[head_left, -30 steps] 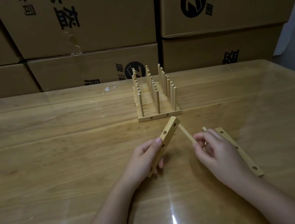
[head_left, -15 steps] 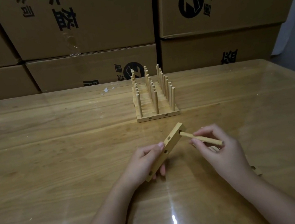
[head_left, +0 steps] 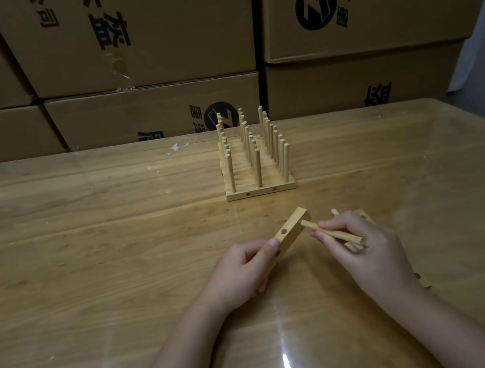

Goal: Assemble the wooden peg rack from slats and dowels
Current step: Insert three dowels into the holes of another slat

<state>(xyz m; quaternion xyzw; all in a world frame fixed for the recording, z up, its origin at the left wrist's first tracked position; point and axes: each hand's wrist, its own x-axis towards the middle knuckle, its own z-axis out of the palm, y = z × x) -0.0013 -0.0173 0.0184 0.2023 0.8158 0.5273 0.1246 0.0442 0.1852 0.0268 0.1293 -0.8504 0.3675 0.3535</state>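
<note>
In the head view, the left hand [head_left: 237,274] gripped a short wooden slat [head_left: 290,228], with the fingers curled round its near half and the thumb on top. One round hole showed on the slat just past the thumb. The slat was tilted, and its far end pointed up and away from the hand. The right hand [head_left: 367,246] pinched a dowel [head_left: 332,231] between the thumb and fingers. The dowel's tip touched the side of the slat near its far end, just left of the right hand's fingertips. I could not tell if the tip was inside a hole. Under the right hand lay a second slat [head_left: 422,280] flat on the table [head_left: 84,242], mostly hidden, and the end of another dowel [head_left: 334,211] peeked out just past the knuckles. Farther out past both hands stood a finished peg rack [head_left: 255,162] with three rows of upright pegs and two holes in its near edge. Behind the table, brown cardboard boxes [head_left: 143,23] were stacked. They had big black Chinese writing, printed upside down, and a round black logo [head_left: 315,6] with a Z-like shape. I could not read the words.
</note>
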